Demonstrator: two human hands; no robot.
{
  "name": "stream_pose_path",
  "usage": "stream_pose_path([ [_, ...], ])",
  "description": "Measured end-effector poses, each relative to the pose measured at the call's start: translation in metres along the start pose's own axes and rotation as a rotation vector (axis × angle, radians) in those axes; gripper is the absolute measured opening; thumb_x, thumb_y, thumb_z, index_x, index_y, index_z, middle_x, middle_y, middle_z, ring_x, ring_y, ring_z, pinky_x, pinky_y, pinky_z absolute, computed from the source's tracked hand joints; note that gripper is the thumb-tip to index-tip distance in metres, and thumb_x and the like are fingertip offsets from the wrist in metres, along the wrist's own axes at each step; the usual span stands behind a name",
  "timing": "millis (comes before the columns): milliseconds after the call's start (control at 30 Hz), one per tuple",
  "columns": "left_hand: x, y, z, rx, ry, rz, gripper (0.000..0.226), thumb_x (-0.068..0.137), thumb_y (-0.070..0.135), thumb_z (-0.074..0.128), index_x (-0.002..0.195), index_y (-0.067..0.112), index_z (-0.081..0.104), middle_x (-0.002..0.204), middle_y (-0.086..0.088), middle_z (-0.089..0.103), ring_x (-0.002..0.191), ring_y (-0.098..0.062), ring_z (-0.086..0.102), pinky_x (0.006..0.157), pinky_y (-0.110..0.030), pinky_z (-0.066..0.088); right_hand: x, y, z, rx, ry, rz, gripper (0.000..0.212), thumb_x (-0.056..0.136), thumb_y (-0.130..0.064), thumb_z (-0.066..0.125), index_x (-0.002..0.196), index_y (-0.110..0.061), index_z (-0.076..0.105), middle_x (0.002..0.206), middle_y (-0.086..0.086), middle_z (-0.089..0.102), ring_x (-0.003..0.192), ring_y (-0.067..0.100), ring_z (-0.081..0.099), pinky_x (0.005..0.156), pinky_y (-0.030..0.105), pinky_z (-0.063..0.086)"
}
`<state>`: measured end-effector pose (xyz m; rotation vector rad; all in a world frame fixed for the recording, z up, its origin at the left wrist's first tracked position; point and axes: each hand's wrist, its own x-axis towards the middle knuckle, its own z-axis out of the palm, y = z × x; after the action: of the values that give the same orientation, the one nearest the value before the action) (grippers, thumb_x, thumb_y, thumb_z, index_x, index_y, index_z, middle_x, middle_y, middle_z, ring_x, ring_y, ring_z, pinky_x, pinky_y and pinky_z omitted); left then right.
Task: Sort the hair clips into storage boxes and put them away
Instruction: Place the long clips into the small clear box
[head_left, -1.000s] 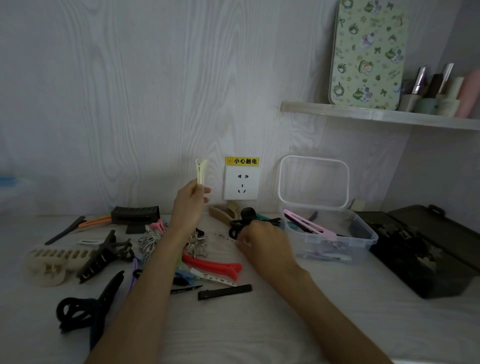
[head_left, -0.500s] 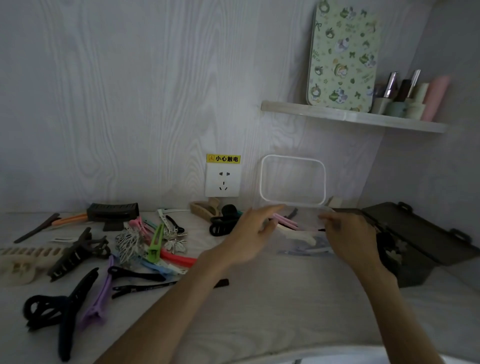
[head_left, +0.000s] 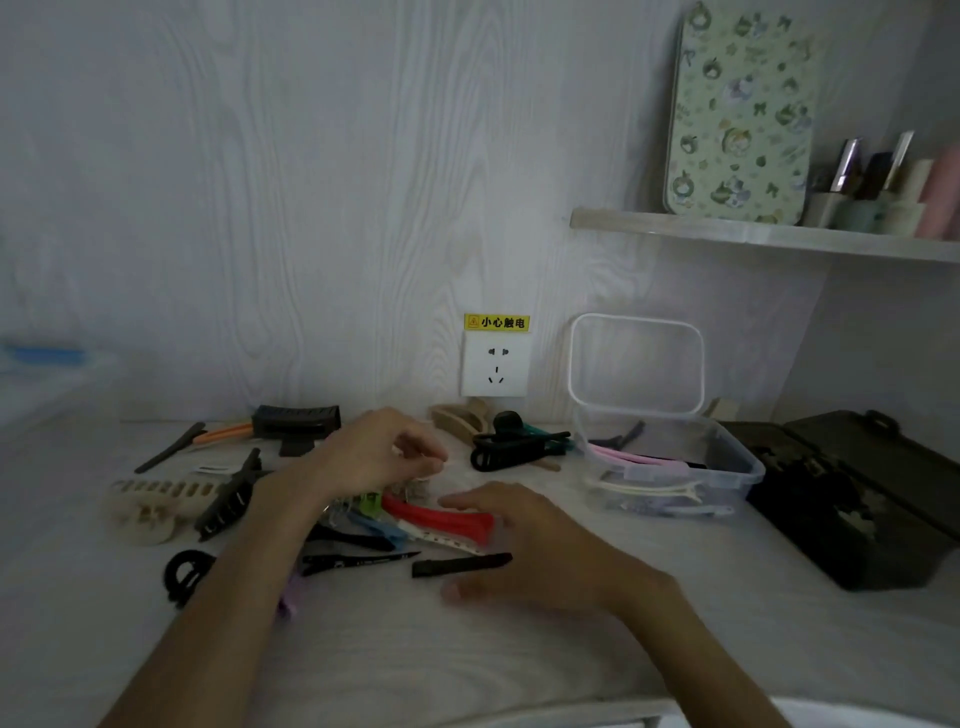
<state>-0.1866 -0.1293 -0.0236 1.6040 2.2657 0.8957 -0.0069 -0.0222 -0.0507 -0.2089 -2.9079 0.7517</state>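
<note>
Dim desk, centre frame: left hand, fingers curled over the clip pile with no clear grip, right hand flat and relaxed beside it; tangled clips could drag neighbours out or miss the box at right.

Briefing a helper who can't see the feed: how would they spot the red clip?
Start at the wall socket and drop to the clip pile on the table between the two hands. The red clip lies flat by the right hand. It is the pile's only bright red, long, flared piece.
</note>
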Motion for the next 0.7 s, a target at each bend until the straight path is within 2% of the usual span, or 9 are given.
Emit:
stream_pose_path([
  [67,-0.008,-0.005,-0.010,-0.087,-0.078,-0.018,0.017,0.082,0.033,0.067,0.099,0.034,0.069,0.102,0.021,0.067,0.097,0.005,0.060,0.087,-0.011,0.045,0.011,-0.001,0.017,-0.121,0.060,-0.099,0.059,0.080,-0.057,0.059,0.134,-0.041,0.041,0.126,-0.013,0.052,0.110,0.007,0.043,0.096,0.028,0.038],
  [133,-0.012,-0.004,-0.019,-0.113,-0.155,-0.015,0.022,0.077,0.037,0.070,0.100,0.037,0.070,0.102,0.022,0.068,0.096,0.010,0.059,0.083,-0.006,0.045,0.016,0.003,0.022,-0.165,0.156,-0.139,0.048,0.086,-0.054,0.053,0.131,-0.042,0.044,0.116,-0.014,0.055,0.103,0.006,0.044,0.090,0.028,0.040],
  [233,-0.023,-0.001,-0.033,-0.083,-0.233,-0.026,0.028,0.063,0.039,0.080,0.090,0.034,0.073,0.081,0.019,0.068,0.074,0.004,0.059,0.069,-0.007,0.043,0.016,0.014,0.019,-0.172,0.259,-0.133,0.036,0.090,-0.043,0.052,0.126,-0.039,0.052,0.107,-0.011,0.058,0.099,0.008,0.048,0.086,0.029,0.044],
  [300,-0.031,-0.003,-0.040,-0.040,-0.375,-0.108,0.031,0.061,0.032,0.084,0.091,0.029,0.073,0.074,0.014,0.067,0.069,0.001,0.058,0.065,-0.009,0.043,0.014,0.017,0.019,-0.161,0.300,-0.123,0.034,0.090,-0.040,0.053,0.124,-0.036,0.055,0.107,-0.010,0.060,0.099,0.008,0.050,0.086,0.031,0.045],
  [400,-0.035,-0.006,-0.039,0.131,-0.536,-0.281,0.041,0.063,0.024,0.086,0.101,0.025,0.069,0.087,0.011,0.068,0.076,0.000,0.061,0.068,-0.009,0.046,0.015,0.018,0.021,-0.130,0.303,-0.108,0.033,0.090,-0.040,0.054,0.122,-0.036,0.056,0.108,-0.010,0.061,0.102,0.007,0.050,0.089,0.030,0.045],
  [500,-0.029,-0.005,-0.032,0.262,-0.507,-0.334,0.040,0.065,0.027,0.084,0.103,0.025,0.070,0.086,0.017,0.065,0.074,0.006,0.056,0.063,-0.004,0.043,0.014,0.017,0.021,-0.108,0.306,-0.086,0.033,0.089,-0.040,0.055,0.122,-0.038,0.056,0.110,-0.012,0.060,0.104,0.006,0.049,0.091,0.029,0.044],
  [633,-0.021,-0.001,-0.019,0.244,-0.365,-0.223,0.031,0.069,0.031,0.081,0.099,0.024,0.074,0.071,0.026,0.059,0.067,0.008,0.052,0.053,0.002,0.036,0.013,0.014,0.020,-0.174,0.315,0.011,0.045,0.090,-0.044,0.052,0.132,-0.031,0.046,0.121,-0.011,0.054,0.113,0.008,0.046,0.098,0.026,0.039],
  [700,-0.017,0.003,-0.009,0.214,-0.330,-0.146,0.029,0.072,0.031,0.079,0.100,0.022,0.074,0.073,0.019,0.061,0.068,0.004,0.053,0.054,-0.001,0.036,0.015,0.018,0.020,-0.271,0.342,0.065,0.043,0.091,-0.045,0.048,0.130,-0.027,0.049,0.116,-0.007,0.053,0.109,0.011,0.045,0.091,0.024,0.036],
])
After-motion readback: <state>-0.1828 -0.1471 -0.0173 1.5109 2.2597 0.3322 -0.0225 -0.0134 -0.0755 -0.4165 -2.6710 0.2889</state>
